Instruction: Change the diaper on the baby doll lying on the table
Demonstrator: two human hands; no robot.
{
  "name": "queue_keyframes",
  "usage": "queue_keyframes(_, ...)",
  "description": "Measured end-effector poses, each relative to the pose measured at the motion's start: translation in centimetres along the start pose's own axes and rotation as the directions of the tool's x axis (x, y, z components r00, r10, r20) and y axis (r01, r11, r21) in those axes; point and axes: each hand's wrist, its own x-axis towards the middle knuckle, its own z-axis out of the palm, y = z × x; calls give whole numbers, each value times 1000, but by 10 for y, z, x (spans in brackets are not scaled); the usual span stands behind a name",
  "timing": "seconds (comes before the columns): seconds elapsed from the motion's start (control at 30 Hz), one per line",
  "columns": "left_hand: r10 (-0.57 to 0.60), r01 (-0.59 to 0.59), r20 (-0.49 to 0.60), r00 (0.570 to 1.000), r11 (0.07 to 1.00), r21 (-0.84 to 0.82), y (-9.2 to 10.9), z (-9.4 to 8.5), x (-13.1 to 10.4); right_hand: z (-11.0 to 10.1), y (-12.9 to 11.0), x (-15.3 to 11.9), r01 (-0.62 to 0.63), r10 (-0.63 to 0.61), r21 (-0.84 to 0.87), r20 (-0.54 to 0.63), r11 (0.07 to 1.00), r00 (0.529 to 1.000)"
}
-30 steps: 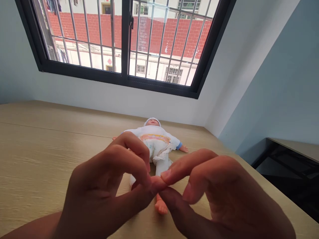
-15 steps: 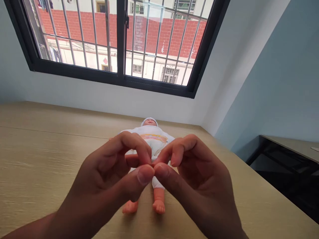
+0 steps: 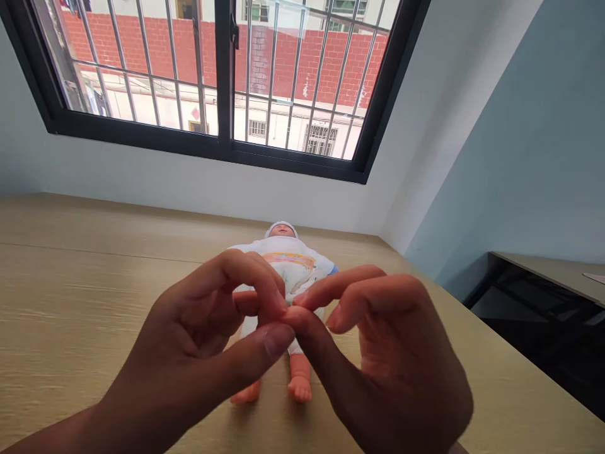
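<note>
A baby doll (image 3: 300, 265) in a white outfit and cap lies on its back on the wooden table, its head toward the wall and its bare feet toward me. Above its middle, my left hand (image 3: 203, 340) pinches thumb and fingertips together. My right hand (image 3: 378, 340) meets it there, its thumb tip touching the left fingertips and its fingers curled just above. Anything held between the fingertips is hidden or too small to name. Both hands cover part of the doll's body and legs.
The wooden table (image 3: 70, 302) reaches back to the wall below a black-framed window (image 3: 225, 142) with metal bars outside. A dark desk (image 3: 548, 277) stands to the right beyond the table's edge.
My right hand has turned, its thumb tip moving over to the left fingertips and its fingers lifting somewhat off the thumb. My left hand has barely moved. The view has shifted slightly.
</note>
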Motion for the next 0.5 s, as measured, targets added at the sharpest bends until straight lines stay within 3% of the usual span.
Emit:
queue_keyframes(0.13, 62, -61, -21, 998, 997, 55, 2, 1, -2, -1, -1, -2, 39, -40, -33, -23, 999, 999)
queue_keyframes(0.33, 92, -85, -59, 994, 990, 113, 2, 1, -2, -8, 0, -1, 112, -108, -121, 45, 986, 993)
queue_keyframes(0.5, 139, -121, -78, 987, 973, 196, 5, 2, 0, -9, -10, -10, 88, -84, -221, 26, 971, 996)
